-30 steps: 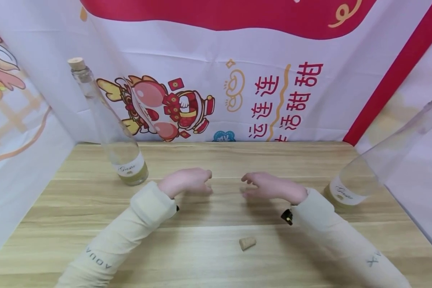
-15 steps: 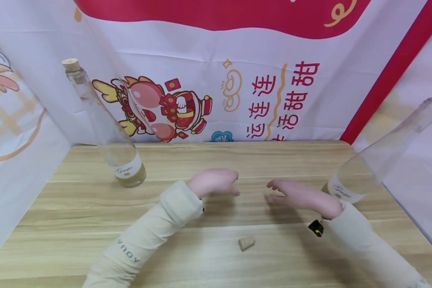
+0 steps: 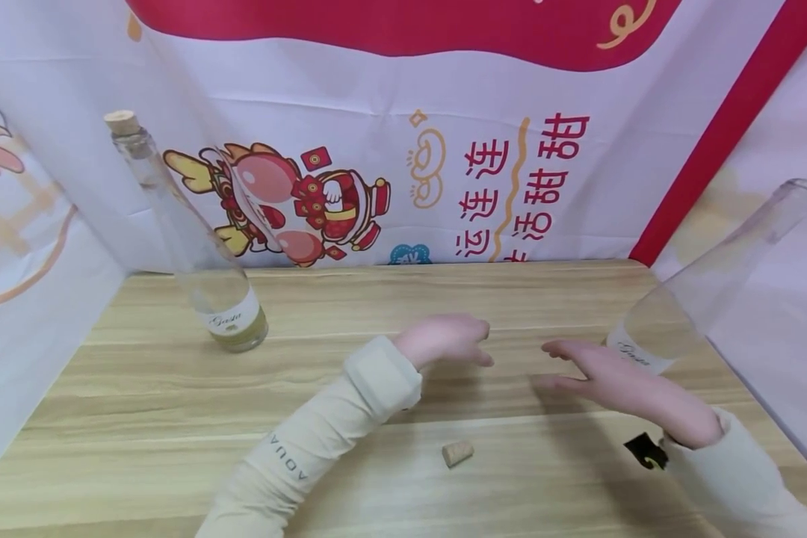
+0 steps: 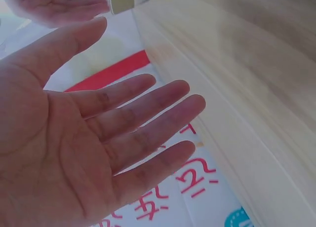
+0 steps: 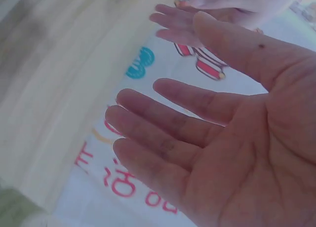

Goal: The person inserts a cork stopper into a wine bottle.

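In the head view my left hand (image 3: 446,341) hovers over the middle of the table, palm turned rightward and fingers extended. Facing it, my right hand (image 3: 622,382) is nearest the uncorked glass bottle (image 3: 686,299), overlapping its lower label in this view. Both wrist views show bare palms with nothing held. That bottle leans rightward in the view, its neck bare at the top. Toward the near side a small cork (image 3: 457,453) lies on its side on the wood. Far to the left stands a matching bottle (image 3: 195,246) with a cork stopper (image 3: 122,122) in its mouth.
The wooden table (image 3: 296,299) ends at a white fabric backdrop (image 3: 350,82) printed with a cartoon and red characters. White fabric also walls the left and right sides. A black tag-like piece (image 3: 646,451) hangs at the right cuff.
Both hands have travelled rightward, the right one coming up to the uncorked bottle. The head view has shifted slightly, while the bottles and loose cork stay in place.
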{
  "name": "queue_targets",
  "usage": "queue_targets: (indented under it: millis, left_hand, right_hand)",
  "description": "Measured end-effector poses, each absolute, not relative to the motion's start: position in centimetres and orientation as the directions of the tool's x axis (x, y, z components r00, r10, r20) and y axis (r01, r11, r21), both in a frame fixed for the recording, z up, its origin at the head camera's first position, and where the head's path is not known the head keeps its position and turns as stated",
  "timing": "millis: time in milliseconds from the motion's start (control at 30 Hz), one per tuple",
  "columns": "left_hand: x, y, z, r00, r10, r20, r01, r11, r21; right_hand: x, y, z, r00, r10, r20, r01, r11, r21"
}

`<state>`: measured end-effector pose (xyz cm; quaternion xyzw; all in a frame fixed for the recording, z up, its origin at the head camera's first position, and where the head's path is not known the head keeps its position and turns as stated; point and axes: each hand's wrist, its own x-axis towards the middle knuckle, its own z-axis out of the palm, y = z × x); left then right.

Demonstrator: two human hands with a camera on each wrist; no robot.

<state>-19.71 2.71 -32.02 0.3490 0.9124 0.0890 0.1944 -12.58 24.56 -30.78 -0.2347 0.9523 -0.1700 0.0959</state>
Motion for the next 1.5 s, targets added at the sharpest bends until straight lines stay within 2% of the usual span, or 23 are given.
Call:
queue_targets:
  millis: [133, 333, 433, 567, 667, 767, 900, 1000, 1167, 1333, 1500]
  left_hand:
    - [-19.6, 4.1, -32.0, -0.665, 0.699, -0.262, 0.633, 0.714, 0.298]
    - [-19.4, 6.3, -31.8, -0.649, 0.719, -0.248, 0.662, 0.694, 0.281]
    - [-19.4, 7.4, -31.8, -0.643, 0.726, -0.245, 0.676, 0.688, 0.264]
    - [-19.4, 8.6, -31.9, -0.641, 0.739, -0.207, 0.684, 0.673, 0.282]
    - [-19.5, 9.4, -31.9, -0.645, 0.749, -0.150, 0.688, 0.655, 0.311]
    - [-19.5, 10.4, -31.7, -0.656, 0.747, -0.105, 0.685, 0.648, 0.334]
    - [-19.4, 11.7, -31.5, -0.683, 0.728, -0.064, 0.654, 0.648, 0.391]
    - [-19.4, 12.8, -31.4, -0.696, 0.717, -0.031, 0.629, 0.630, 0.455]
    - [-19.6, 14.4, -31.7, -0.691, 0.723, -0.011, 0.582, 0.565, 0.584]
    - [-19.9, 15.8, -32.6, -0.712, 0.702, 0.031, 0.538, 0.517, 0.666]
    - [-20.0, 17.0, -34.0, -0.748, 0.661, 0.060, 0.470, 0.464, 0.751]
  right_hand:
    - [-11.7, 25.8, -29.8, -0.891, -0.453, -0.017, -0.416, 0.833, -0.366]
    - [-10.7, 27.3, -28.7, -0.869, -0.426, 0.253, -0.486, 0.830, -0.274]
    - [-10.2, 27.8, -28.0, -0.849, -0.371, 0.377, -0.476, 0.846, -0.240]
    - [-9.9, 28.2, -27.3, -0.807, -0.249, 0.536, -0.455, 0.840, -0.294]
    - [-9.9, 28.3, -26.9, -0.749, -0.111, 0.653, -0.434, 0.827, -0.357]
    - [-10.0, 28.4, -26.6, -0.696, 0.035, 0.718, -0.413, 0.798, -0.439]
    - [-10.3, 28.7, -26.2, -0.627, 0.199, 0.753, -0.442, 0.705, -0.554]
    - [-10.4, 28.6, -25.8, -0.561, 0.298, 0.773, -0.474, 0.649, -0.594]
    - [-10.5, 28.8, -25.4, -0.470, 0.397, 0.789, -0.417, 0.687, -0.595]
    - [-10.9, 29.8, -25.9, -0.480, 0.457, 0.749, -0.297, 0.719, -0.629]
    - [-12.0, 30.2, -26.5, -0.561, 0.545, 0.623, -0.248, 0.608, -0.754]
